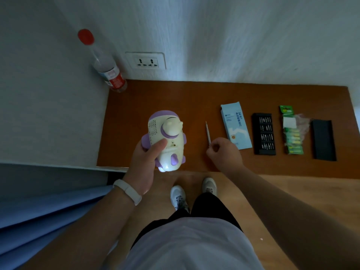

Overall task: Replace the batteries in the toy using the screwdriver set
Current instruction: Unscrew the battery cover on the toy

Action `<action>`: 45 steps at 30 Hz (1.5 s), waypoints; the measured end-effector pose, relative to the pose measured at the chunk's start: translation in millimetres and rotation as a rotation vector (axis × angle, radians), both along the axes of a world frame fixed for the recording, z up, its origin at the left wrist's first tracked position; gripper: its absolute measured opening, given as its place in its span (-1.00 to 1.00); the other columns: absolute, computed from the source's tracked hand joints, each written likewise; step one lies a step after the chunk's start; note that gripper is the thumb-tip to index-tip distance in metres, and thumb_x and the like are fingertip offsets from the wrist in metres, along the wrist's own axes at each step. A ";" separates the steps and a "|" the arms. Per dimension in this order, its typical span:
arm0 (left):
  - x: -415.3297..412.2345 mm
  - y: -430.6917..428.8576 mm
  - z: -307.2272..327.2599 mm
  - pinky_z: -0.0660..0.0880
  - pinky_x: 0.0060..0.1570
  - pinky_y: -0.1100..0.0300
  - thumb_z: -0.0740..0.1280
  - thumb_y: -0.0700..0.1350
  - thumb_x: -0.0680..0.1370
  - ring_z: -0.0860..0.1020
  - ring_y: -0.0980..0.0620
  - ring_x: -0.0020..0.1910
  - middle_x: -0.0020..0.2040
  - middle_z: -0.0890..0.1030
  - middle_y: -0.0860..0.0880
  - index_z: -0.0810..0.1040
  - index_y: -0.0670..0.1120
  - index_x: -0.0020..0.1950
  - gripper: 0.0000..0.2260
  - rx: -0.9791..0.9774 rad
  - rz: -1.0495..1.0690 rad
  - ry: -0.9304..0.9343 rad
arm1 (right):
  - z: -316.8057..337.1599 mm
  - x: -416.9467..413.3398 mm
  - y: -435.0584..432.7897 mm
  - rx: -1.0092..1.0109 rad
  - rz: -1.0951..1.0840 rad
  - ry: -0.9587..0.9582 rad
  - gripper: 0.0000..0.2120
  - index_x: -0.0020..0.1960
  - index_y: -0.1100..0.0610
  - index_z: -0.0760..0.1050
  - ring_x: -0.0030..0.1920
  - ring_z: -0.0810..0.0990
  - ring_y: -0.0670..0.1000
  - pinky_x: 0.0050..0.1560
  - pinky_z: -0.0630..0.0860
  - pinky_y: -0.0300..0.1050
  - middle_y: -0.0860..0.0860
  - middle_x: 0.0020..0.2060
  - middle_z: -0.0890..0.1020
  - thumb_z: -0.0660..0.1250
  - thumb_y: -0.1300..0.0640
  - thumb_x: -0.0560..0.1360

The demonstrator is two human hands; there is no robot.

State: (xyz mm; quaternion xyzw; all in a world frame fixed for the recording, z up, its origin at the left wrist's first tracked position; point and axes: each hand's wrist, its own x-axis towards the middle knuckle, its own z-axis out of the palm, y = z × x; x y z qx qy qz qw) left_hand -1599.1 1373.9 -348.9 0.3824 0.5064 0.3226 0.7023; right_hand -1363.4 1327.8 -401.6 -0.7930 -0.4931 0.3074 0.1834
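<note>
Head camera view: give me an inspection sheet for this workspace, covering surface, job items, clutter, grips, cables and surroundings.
Surface: brown wooden desk against a white wall.
Job's things: toy, held up; screwdriver lying on the desk; open bit case; battery pack right of the case.
Clutter: blue box; black lid; red-capped bottle in the far left corner.
Grips: left grip holds the toy, thumb on its body; right grip has its fingertips at the screwdriver's near end, pinch unclear.
Cables: nothing seen.
Surroundings: wall socket; wooden floor; blue fabric at left.
</note>
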 end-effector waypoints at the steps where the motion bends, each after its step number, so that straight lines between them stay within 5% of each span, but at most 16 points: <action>1: -0.1 -1.0 -1.0 0.60 0.03 -0.12 0.35 -0.07 0.53 0.65 -0.18 0.14 0.21 0.64 -0.17 0.49 -0.06 0.36 -0.61 -0.003 0.004 -0.006 | -3.7 -1.4 2.6 0.022 0.037 -0.038 -0.92 -0.07 0.09 0.56 -0.19 0.55 -0.05 -0.18 0.58 -0.10 -0.03 -0.15 0.57 0.36 0.08 0.51; 7: -1.2 -4.3 -7.4 0.46 0.19 -0.42 0.39 0.00 0.52 0.55 -0.33 0.25 0.31 0.55 -0.28 0.42 -0.10 0.43 -0.50 -0.030 -0.013 -0.046 | -22.0 -5.5 7.9 0.055 0.182 -0.165 -0.90 -0.06 0.05 0.54 -0.20 0.52 -0.07 -0.23 0.55 -0.15 -0.07 -0.16 0.53 0.31 0.03 0.53; 21: 2.1 -4.5 -10.4 0.40 0.15 -0.53 0.42 0.03 0.48 0.52 -0.38 0.27 0.33 0.52 -0.32 0.39 -0.13 0.46 -0.41 -0.042 -0.038 -0.052 | -32.2 -4.9 5.9 0.066 0.150 -0.151 -0.89 -0.04 0.08 0.56 -0.18 0.53 -0.04 -0.22 0.57 -0.11 -0.04 -0.15 0.55 0.31 0.06 0.54; 36: 23.8 -2.2 36.9 0.63 0.00 0.05 0.50 -0.03 0.47 0.65 -0.08 0.14 0.19 0.65 -0.10 0.47 -0.08 0.35 -0.52 0.096 0.061 -0.038 | 109.3 -16.0 -10.5 0.250 0.062 0.098 -0.90 -0.14 0.05 0.53 -0.21 0.52 -0.08 -0.27 0.47 -0.22 -0.06 -0.26 0.58 0.31 0.11 0.55; 45: 40.5 6.4 63.6 0.63 0.05 -0.08 0.56 0.04 0.34 0.63 -0.10 0.17 0.21 0.65 -0.08 0.45 -0.07 0.37 -0.36 0.184 0.124 -0.058 | 166.7 -35.8 -15.4 0.206 0.287 0.022 -0.65 -0.24 0.03 0.44 -0.32 0.46 -0.07 -0.34 0.40 -0.18 -0.06 -0.35 0.50 0.21 -0.21 0.57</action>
